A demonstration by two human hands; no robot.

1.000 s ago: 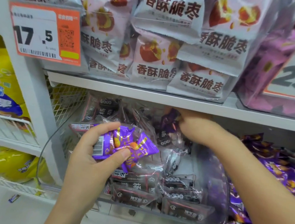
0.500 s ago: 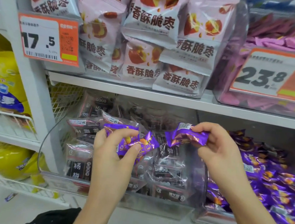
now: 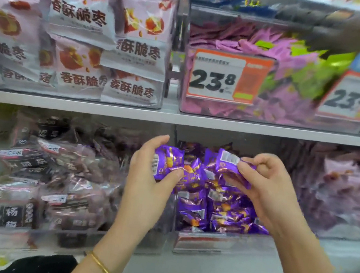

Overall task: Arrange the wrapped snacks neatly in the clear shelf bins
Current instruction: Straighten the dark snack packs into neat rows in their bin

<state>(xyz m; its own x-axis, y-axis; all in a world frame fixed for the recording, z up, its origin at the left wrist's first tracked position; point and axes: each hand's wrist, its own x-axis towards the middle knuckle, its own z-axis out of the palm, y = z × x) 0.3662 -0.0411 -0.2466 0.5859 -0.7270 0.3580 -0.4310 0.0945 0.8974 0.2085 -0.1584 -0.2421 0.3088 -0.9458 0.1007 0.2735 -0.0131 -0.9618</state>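
Wrapped snacks (image 3: 221, 211) in purple foil fill the clear bin (image 3: 217, 243) on the lower shelf, and 2 more are held just above that bin.

Head view: the left hand (image 3: 145, 177) grips the first packet (image 3: 167, 161) over the bin's left edge, thumb underneath and fingers (image 3: 155, 143) curled over its top. The right hand (image 3: 266, 190) pinches the second packet (image 3: 230, 166) by its crimped end between thumb and forefinger, the other fingers curled in, above the bin's middle. Left of the bin stands a neighbouring bin of dark-wrapped snacks (image 3: 53, 176). Above the bin runs the shelf board (image 3: 177, 117), and higher up is a 23.8 price tag (image 3: 215, 76).

In my judgement these packets are light, soft and crinkly. The slick foil may slide between fingertips, and the contents could crush under a hard squeeze. The flat sealed ends or the broad faces look like the safest places to hold.
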